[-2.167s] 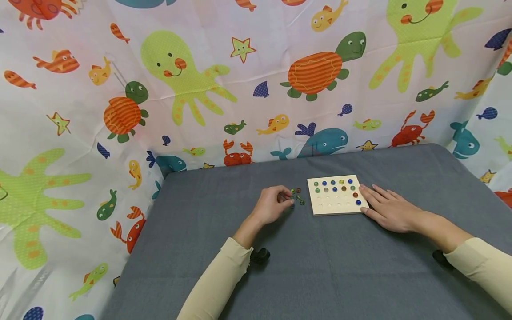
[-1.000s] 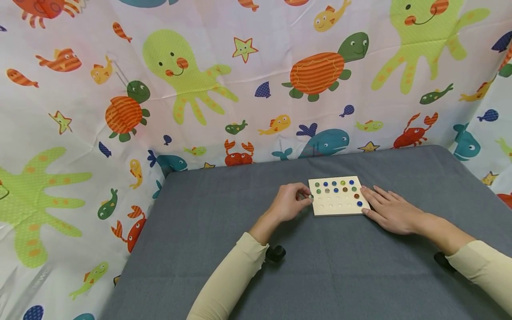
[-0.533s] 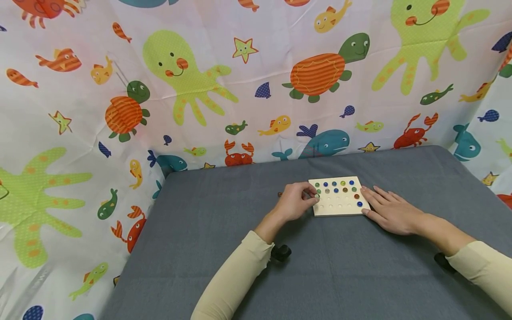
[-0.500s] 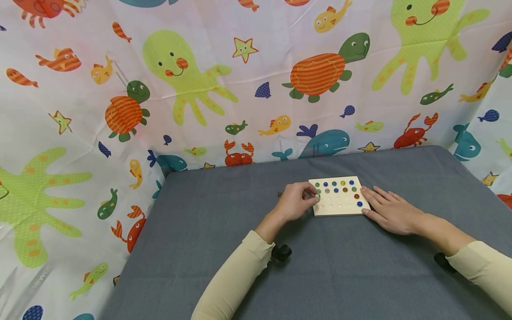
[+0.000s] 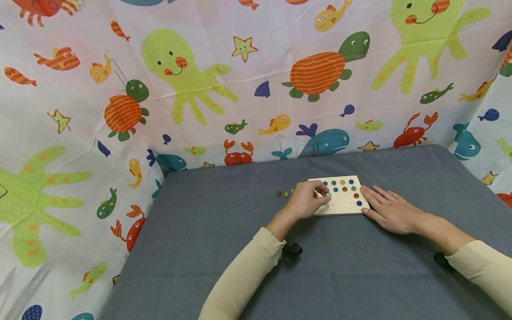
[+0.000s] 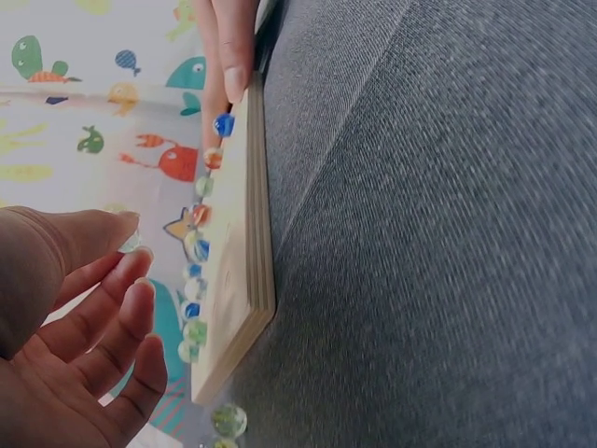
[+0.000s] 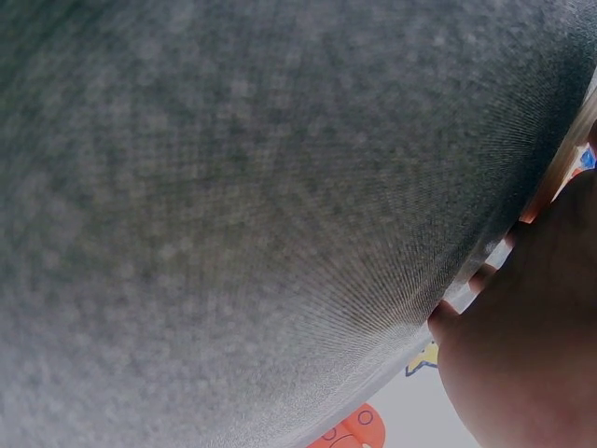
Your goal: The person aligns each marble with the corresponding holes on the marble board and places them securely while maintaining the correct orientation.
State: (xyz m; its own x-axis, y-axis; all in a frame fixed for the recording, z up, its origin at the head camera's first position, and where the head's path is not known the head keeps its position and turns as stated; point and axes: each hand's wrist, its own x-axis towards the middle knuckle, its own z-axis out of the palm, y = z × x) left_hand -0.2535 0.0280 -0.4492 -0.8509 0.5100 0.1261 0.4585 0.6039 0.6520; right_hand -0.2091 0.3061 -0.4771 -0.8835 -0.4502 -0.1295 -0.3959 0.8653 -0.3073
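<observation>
Between thumb and index finger, my left hand (image 5: 306, 201) pinches a clear greenish marble (image 6: 131, 243) above the left part of a pale wooden board (image 5: 347, 209). Marbles in blue, green, yellow and brown sit in the board's two far rows, and two more, a brown one (image 5: 356, 195) and a blue one (image 5: 359, 203), are in its right column. Shallow round hollows show in the nearer rows. My right hand (image 5: 394, 211) lies flat with spread fingers, its fingertips and thumb against the board's right edge. The left hand hides the board's left side.
Loose marbles (image 5: 286, 194) lie on the grey cloth (image 5: 340, 266) left of the board, partly behind the left hand. A curtain (image 5: 264, 53) printed with sea animals hangs behind and beside the table.
My left hand has picked up a marble from the loose group and carried it rightward, over the board. More of the loose marbles now show behind it. My right hand stays against the board.
</observation>
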